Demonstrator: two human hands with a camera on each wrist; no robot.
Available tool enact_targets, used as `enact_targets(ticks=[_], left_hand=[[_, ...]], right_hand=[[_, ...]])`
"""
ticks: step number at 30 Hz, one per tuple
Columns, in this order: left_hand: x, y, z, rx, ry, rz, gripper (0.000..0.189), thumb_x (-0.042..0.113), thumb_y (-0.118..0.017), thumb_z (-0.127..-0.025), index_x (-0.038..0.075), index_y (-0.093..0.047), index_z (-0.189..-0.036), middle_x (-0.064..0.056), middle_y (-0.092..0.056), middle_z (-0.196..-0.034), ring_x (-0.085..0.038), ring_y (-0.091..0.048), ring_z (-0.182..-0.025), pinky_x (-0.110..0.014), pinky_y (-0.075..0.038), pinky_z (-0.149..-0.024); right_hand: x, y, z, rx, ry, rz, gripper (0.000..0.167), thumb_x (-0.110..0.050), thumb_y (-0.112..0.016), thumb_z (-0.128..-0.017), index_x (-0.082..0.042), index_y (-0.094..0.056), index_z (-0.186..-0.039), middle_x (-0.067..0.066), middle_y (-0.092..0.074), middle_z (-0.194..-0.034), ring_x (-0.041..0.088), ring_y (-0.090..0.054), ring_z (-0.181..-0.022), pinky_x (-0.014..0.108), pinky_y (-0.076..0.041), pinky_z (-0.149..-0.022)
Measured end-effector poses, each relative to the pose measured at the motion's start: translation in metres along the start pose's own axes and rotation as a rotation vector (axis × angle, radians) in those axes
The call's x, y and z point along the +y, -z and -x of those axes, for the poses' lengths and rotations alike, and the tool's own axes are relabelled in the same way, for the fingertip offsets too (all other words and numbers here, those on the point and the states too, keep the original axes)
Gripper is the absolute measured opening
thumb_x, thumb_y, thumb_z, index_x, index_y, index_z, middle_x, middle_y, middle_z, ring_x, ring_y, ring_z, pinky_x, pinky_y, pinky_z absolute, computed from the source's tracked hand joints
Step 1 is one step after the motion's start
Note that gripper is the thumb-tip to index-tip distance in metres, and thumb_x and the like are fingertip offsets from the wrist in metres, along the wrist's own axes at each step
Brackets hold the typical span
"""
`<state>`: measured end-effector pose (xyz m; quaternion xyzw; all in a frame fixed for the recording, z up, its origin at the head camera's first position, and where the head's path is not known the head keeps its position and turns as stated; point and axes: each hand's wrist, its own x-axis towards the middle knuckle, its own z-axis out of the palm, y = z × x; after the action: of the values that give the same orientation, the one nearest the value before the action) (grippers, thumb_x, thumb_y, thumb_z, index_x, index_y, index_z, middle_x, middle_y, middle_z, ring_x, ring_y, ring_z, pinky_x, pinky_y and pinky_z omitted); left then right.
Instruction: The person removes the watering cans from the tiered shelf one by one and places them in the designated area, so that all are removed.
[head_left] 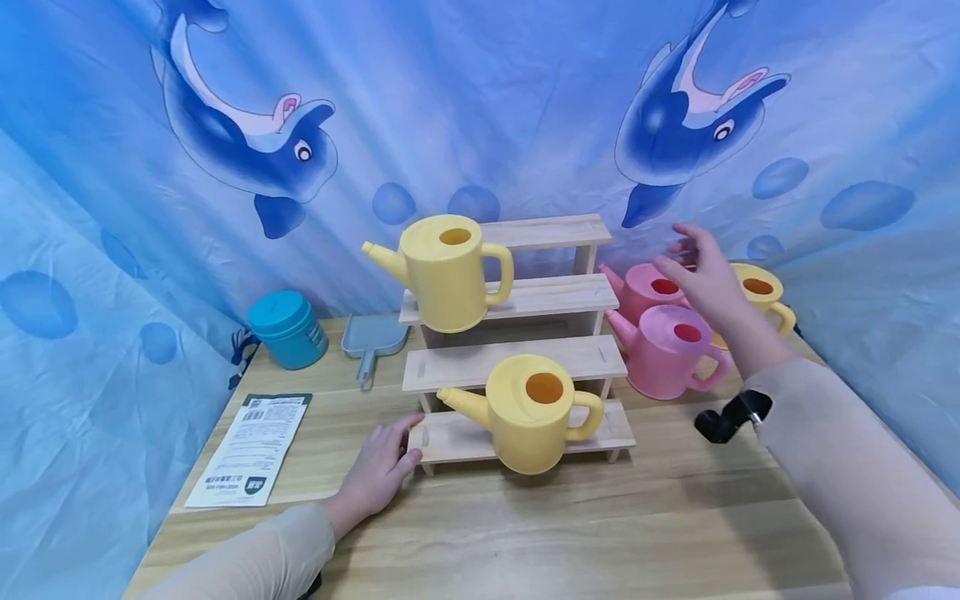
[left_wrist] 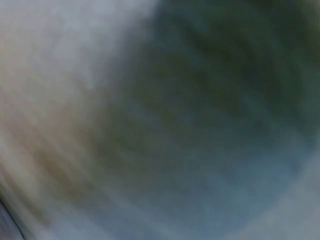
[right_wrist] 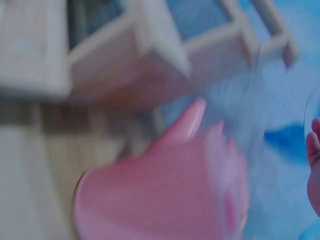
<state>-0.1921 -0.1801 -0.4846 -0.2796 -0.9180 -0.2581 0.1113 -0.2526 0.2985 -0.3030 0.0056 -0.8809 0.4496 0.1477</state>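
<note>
My left hand (head_left: 380, 463) holds the left end of the bottom step of a wooden tiered stand (head_left: 517, 367), thumb at the front corner. A yellow watering can (head_left: 528, 425) sits on that bottom step, spout to the left. Higher up on the stand is another yellow watering can (head_left: 448, 279). Over at the right, my right hand (head_left: 705, 279) hovers with loosely bent fingers and holds nothing. Below and beside it stand a near pink watering can (head_left: 660, 358), a second pink one (head_left: 637, 287) behind it, and a yellow one (head_left: 757, 279), partly hidden by the arm.
Left of the stand are a teal lidded tub (head_left: 288, 329), a grey-blue dustpan-like scoop (head_left: 372, 335) and a printed white packet (head_left: 251, 450) on the wooden table (head_left: 570, 542). A blue dolphin-print curtain (head_left: 480, 100) hangs behind. The left wrist view is blurred.
</note>
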Motion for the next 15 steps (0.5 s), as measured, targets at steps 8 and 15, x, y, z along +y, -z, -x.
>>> enact_targets(ticks=[8, 15], left_hand=[[-0.001, 0.001, 0.001, 0.016, -0.026, -0.021, 0.046, 0.026, -0.051, -0.094, 0.013, -0.041, -0.137, 0.0, -0.052, -0.102, -0.017, -0.042, -0.089, -0.04, -0.036, -0.079], [0.0, 0.0, -0.001, -0.006, -0.007, -0.013, 0.046, 0.027, -0.049, -0.095, 0.012, -0.039, -0.138, -0.004, -0.054, -0.109, -0.019, -0.044, -0.092, -0.041, -0.036, -0.082]], right_hand=[[-0.066, -0.033, -0.02, -0.191, 0.055, -0.078, 0.072, -0.042, -0.056, -0.091, -0.016, -0.021, -0.149, 0.014, -0.043, -0.132, 0.031, -0.043, -0.119, 0.047, -0.039, -0.095], [-0.115, -0.062, -0.039, -0.365, 0.095, -0.124, 0.074, -0.044, -0.057, -0.09, -0.019, -0.02, -0.15, 0.011, -0.043, -0.136, 0.028, -0.046, -0.117, 0.045, -0.038, -0.095]])
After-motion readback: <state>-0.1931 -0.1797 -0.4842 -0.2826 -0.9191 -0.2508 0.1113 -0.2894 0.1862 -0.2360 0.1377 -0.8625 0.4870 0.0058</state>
